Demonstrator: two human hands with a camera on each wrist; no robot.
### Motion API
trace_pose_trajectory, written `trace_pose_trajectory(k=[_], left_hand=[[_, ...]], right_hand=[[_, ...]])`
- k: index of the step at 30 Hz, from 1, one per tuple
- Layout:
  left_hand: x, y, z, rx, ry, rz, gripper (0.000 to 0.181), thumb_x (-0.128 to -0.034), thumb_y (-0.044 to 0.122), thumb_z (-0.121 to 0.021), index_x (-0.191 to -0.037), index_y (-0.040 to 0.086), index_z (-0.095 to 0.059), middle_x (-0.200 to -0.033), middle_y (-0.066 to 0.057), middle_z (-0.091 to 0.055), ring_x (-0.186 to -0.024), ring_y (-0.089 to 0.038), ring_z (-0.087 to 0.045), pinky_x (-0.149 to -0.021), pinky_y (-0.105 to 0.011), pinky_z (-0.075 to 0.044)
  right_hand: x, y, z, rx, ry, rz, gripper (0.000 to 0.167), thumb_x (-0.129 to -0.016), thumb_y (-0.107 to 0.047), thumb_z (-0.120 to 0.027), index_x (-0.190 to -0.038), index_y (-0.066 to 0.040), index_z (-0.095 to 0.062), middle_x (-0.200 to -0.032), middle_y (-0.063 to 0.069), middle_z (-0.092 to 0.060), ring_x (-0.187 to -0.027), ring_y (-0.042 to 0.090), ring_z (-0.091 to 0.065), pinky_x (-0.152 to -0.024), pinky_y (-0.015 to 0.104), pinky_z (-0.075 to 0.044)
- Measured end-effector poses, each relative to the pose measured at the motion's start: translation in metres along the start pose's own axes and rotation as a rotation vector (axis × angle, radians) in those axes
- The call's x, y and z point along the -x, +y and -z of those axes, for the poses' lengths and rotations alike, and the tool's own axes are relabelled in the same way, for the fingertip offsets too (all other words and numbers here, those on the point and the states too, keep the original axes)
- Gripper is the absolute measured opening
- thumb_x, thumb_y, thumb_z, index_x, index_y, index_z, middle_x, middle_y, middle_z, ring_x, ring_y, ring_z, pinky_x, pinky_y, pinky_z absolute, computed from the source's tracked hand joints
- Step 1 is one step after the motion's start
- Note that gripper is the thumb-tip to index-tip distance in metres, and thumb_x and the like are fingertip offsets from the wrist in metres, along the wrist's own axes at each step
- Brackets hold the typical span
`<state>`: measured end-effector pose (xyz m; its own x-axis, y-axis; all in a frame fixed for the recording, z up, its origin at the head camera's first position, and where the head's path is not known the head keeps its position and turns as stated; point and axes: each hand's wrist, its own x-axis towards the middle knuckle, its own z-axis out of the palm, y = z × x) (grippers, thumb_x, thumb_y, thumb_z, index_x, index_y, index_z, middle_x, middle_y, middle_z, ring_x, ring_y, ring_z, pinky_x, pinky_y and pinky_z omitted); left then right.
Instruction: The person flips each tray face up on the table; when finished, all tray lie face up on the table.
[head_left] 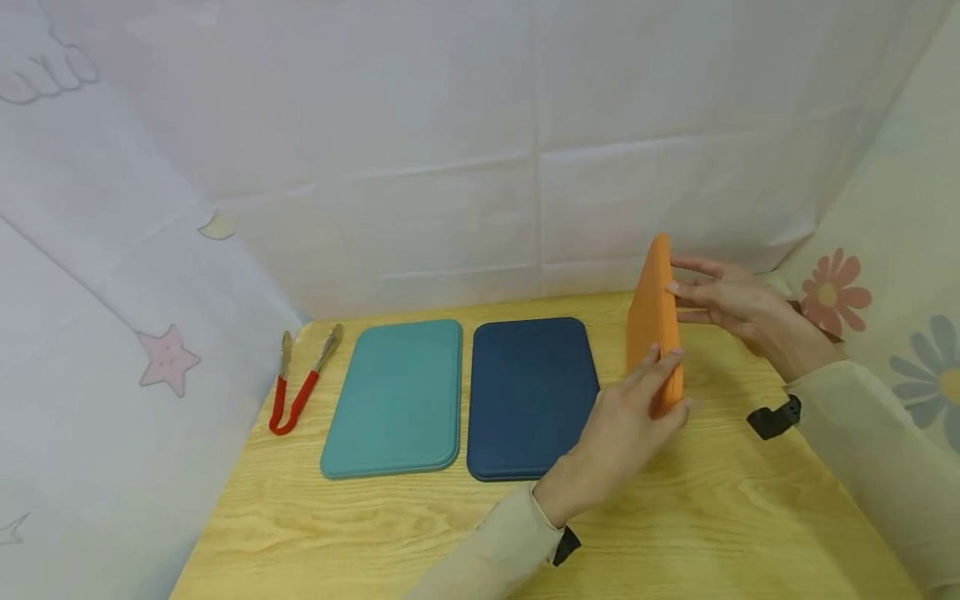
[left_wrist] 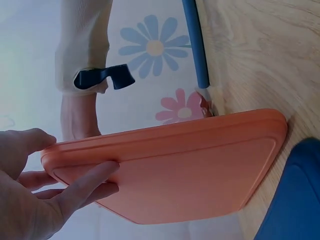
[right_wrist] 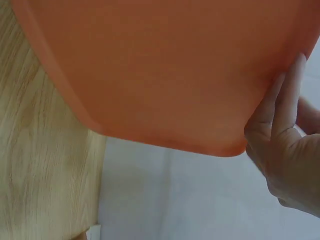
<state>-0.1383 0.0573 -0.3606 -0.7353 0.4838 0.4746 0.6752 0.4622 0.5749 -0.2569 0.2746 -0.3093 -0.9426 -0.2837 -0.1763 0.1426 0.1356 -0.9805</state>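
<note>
An orange rectangular board (head_left: 651, 321) with rounded corners and a rimmed edge stands on its side, nearly upright, its lower edge at or close to the table. My left hand (head_left: 618, 421) grips its near upper corner, thumb on one side and fingers on the other, as the left wrist view also shows. Farther back, my right hand (head_left: 731, 304) holds the same upper edge; in the right wrist view its fingers lie along the orange face. Left of it, a navy board (head_left: 528, 400) and a teal board (head_left: 393, 400) lie flat, side by side.
Red-handled tongs (head_left: 296, 396) lie spread at the table's left side. A white cloth wall (head_left: 450, 208) rises behind the wooden table (head_left: 337, 542), with flower-printed cloth at the right. A blue bar (left_wrist: 196, 45) shows near the table edge in the left wrist view.
</note>
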Motion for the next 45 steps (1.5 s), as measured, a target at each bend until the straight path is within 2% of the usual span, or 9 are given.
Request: trace_pose_trajectory(k=[4, 8, 13, 17, 23, 28, 32, 36, 45], left_hand=[[0.002, -0.002, 0.005, 0.004, 0.03, 0.024, 0.051, -0.1003, 0.027, -0.053, -0.149, 0.019, -0.039, -0.15, -0.011, -0.038, -0.091, -0.01, -0.068, -0.07, -0.006, -0.048], [0.006, -0.006, 0.005, 0.006, 0.079, 0.021, 0.051, -0.1003, 0.024, -0.053, -0.148, 0.014, -0.039, -0.148, -0.013, -0.04, -0.113, -0.017, -0.059, -0.081, -0.011, -0.048], [0.011, -0.014, 0.003, 0.059, 0.174, -0.001, 0.052, -0.0988, 0.015, -0.056, -0.147, 0.005, -0.038, -0.146, -0.019, -0.041, -0.11, -0.017, -0.061, -0.073, -0.006, -0.047], [0.012, -0.021, 0.005, 0.128, 0.244, 0.038, 0.051, -0.0986, 0.013, -0.056, -0.145, 0.002, -0.04, -0.136, -0.017, -0.054, -0.098, -0.013, -0.066, -0.067, -0.005, -0.047], [0.011, -0.024, 0.012, 0.314, 0.279, 0.2, 0.051, -0.0986, 0.015, -0.057, -0.146, 0.004, -0.04, -0.131, -0.014, -0.057, -0.092, -0.009, -0.067, -0.058, -0.011, -0.05], [0.016, -0.025, 0.016, 0.43, 0.282, 0.282, 0.049, -0.1011, 0.026, -0.053, -0.146, 0.01, -0.041, -0.123, -0.011, -0.062, -0.089, -0.007, -0.067, -0.059, -0.018, -0.055], [0.016, -0.026, 0.022, 0.591, 0.286, 0.284, 0.045, -0.1038, 0.034, -0.044, -0.143, 0.012, -0.047, -0.114, -0.012, -0.067, -0.084, -0.012, -0.07, -0.061, -0.028, -0.058], [0.01, -0.031, 0.026, 0.746, 0.287, 0.276, 0.04, -0.104, 0.028, -0.046, -0.139, 0.01, -0.052, -0.113, -0.015, -0.068, -0.092, -0.023, -0.07, -0.061, -0.032, -0.058], [0.0, -0.052, 0.014, 0.912, 0.116, 0.477, 0.051, -0.0961, 0.014, -0.061, -0.143, 0.005, -0.045, -0.127, -0.014, -0.062, -0.097, -0.022, -0.068, -0.061, -0.035, -0.058]], right_hand=[[-0.005, 0.027, 0.003, 0.003, 0.0, -0.022, 0.075, -0.1, -0.044, -0.044, -0.155, -0.004, -0.012, -0.126, 0.009, -0.053, -0.103, 0.015, -0.064, -0.093, 0.041, -0.051], [-0.004, 0.073, 0.001, 0.059, -0.006, -0.123, 0.076, -0.102, -0.048, -0.034, -0.153, 0.003, -0.01, -0.143, 0.034, -0.031, -0.116, 0.031, -0.056, -0.094, 0.05, -0.049], [0.0, 0.115, -0.006, 0.138, -0.033, -0.215, 0.077, -0.104, -0.047, -0.03, -0.15, 0.01, -0.006, -0.148, 0.04, -0.017, -0.129, 0.048, -0.038, -0.092, 0.05, -0.05], [0.002, 0.127, -0.009, 0.134, -0.036, -0.225, 0.079, -0.104, -0.044, -0.035, -0.149, 0.014, -0.006, -0.146, 0.04, -0.02, -0.127, 0.047, -0.041, -0.089, 0.048, -0.052], [0.006, 0.136, -0.013, 0.074, -0.081, -0.21, 0.069, -0.104, -0.023, -0.045, -0.15, 0.011, -0.006, -0.147, 0.038, -0.024, -0.111, 0.032, -0.061, -0.089, 0.043, -0.053], [0.011, 0.146, -0.012, 0.031, -0.088, -0.195, 0.073, -0.098, -0.008, -0.055, -0.149, 0.013, -0.006, -0.131, 0.035, -0.045, -0.097, 0.018, -0.066, -0.086, 0.039, -0.054], [0.018, 0.146, -0.005, 0.032, -0.112, -0.195, 0.078, -0.095, -0.005, -0.06, -0.15, 0.012, -0.008, -0.113, 0.013, -0.061, -0.094, 0.017, -0.067, -0.084, 0.04, -0.055], [0.025, 0.143, 0.01, 0.03, -0.155, -0.193, 0.08, -0.095, -0.006, -0.06, -0.15, 0.01, -0.005, -0.109, 0.007, -0.064, -0.097, 0.02, -0.067, -0.086, 0.042, -0.054], [0.042, 0.15, 0.044, 0.131, -0.185, -0.226, 0.079, -0.095, -0.01, -0.062, -0.15, 0.009, -0.009, -0.111, 0.006, -0.068, -0.096, 0.021, -0.068, -0.078, 0.043, -0.057]])
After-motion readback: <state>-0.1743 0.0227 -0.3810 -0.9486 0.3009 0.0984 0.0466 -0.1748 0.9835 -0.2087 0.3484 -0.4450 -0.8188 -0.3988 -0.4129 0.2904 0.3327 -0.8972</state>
